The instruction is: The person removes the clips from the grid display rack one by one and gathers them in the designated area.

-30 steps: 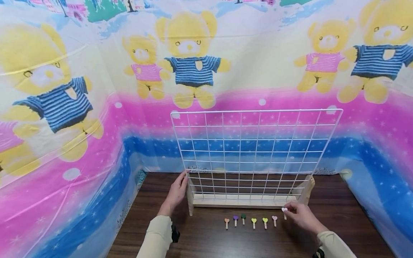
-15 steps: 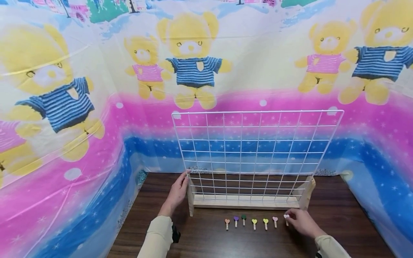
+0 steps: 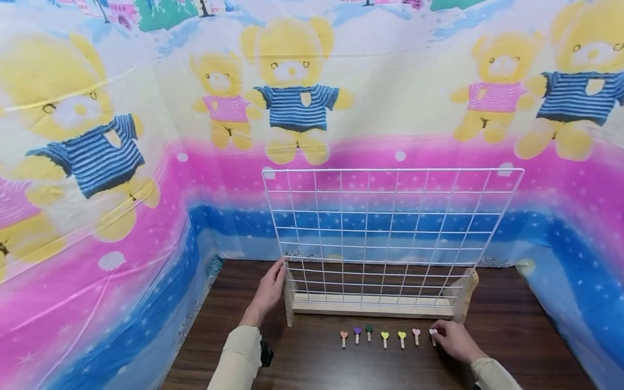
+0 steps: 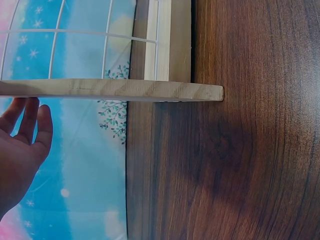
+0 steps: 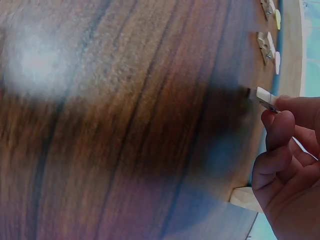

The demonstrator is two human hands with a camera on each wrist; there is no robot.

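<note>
My right hand (image 3: 458, 342) pinches a small clothespin (image 3: 433, 332) topped with a white heart, low at the tabletop. In the right wrist view, the clothespin's wooden end (image 5: 264, 93) sticks out from between thumb and forefinger; whether it touches the table is unclear. My left hand (image 3: 267, 290) touches the left wooden upright (image 4: 150, 90) of a stand, its fingertips against the outer face. A white wire grid panel (image 3: 395, 170) rises from that stand. Left of the white clothespin lie several others in a row, including pink (image 3: 416, 334), yellow (image 3: 402, 336), dark green (image 3: 369, 329), purple (image 3: 357, 331) and orange (image 3: 344, 336).
The stand's wooden base bar (image 3: 375, 310) runs just behind the clothespin row, with its right upright (image 3: 467, 298) close behind my right hand. A dark wood-grain table (image 3: 312, 363) lies beneath everything. A bear-printed cloth (image 3: 390, 97) hangs around the back and sides.
My right hand has lowered the white clothespin slightly toward me and to the right, into line with the row. My left hand stays at the upright. The head view has shifted slightly.
</note>
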